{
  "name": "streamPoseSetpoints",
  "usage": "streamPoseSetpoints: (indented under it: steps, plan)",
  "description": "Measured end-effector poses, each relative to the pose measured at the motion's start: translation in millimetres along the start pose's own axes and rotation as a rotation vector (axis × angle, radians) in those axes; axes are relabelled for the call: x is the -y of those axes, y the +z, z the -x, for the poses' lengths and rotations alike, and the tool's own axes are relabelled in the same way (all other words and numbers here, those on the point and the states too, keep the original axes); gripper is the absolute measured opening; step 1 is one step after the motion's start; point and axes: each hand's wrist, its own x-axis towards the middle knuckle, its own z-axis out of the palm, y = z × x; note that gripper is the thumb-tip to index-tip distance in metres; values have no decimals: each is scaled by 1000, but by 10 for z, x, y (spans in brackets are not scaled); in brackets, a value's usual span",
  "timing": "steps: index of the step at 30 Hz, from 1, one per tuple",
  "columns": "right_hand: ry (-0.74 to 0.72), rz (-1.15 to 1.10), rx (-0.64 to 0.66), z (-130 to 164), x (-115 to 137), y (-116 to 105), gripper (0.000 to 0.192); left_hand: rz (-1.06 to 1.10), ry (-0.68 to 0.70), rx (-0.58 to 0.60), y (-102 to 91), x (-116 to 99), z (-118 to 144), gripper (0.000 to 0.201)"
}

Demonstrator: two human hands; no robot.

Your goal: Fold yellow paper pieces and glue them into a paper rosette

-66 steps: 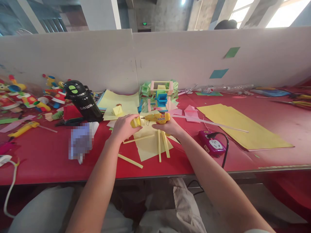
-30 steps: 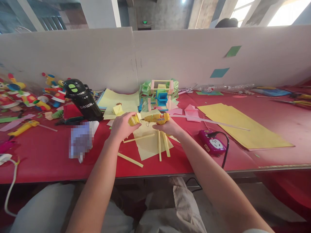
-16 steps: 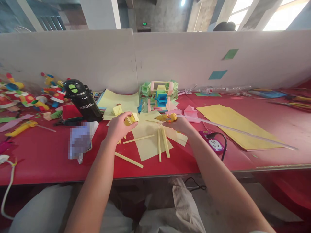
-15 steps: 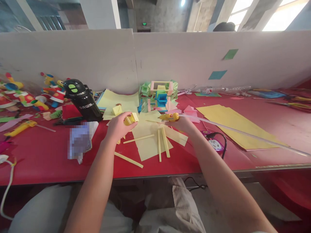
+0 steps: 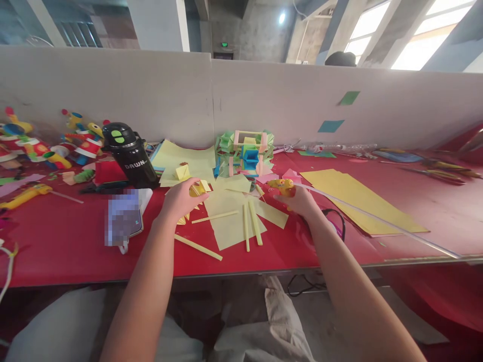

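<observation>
My left hand (image 5: 183, 201) is closed around a small folded yellow paper piece (image 5: 199, 188), above the table's left middle. In my right hand (image 5: 300, 201) is a yellow glue gun (image 5: 279, 184), its nozzle towards the left; a long clear glue stick (image 5: 362, 211) trails from its rear to the right. Between the hands lie pale yellow paper sheets (image 5: 230, 234) and several thin yellow paper strips (image 5: 255, 223). Another folded yellow paper piece (image 5: 182, 172) sits just beyond my left hand. Behind them stands a paper model (image 5: 250, 156) in green, pink, yellow and blue.
A black bottle (image 5: 130, 158) and a phone (image 5: 124, 218) are on the left, with colourful toy figures (image 5: 85, 143) and a second yellow glue gun (image 5: 28, 195) farther out. Yellow sheets (image 5: 354, 201) lie on the right, with scissors (image 5: 437, 173) beyond. A white partition (image 5: 113, 90) rises behind.
My right hand has moved right with the glue gun, away from the paper sheets. My left hand keeps hold of the folded paper, nearly in place. The view has shifted slightly.
</observation>
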Motion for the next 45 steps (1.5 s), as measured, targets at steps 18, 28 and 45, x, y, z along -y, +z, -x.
streamPoseSetpoints:
  steps: [18,28,45]
  plan:
    - [-863,-194,318,-328,1574,768,35,-14,-73,1,19,156,-13,49]
    - [-904,96,513,-750,2678,1666,34,5,-67,-6,36,196,4,45]
    - [-42,-1335,458,-75,1068,655,43,166,170,13,50,-51,87,54]
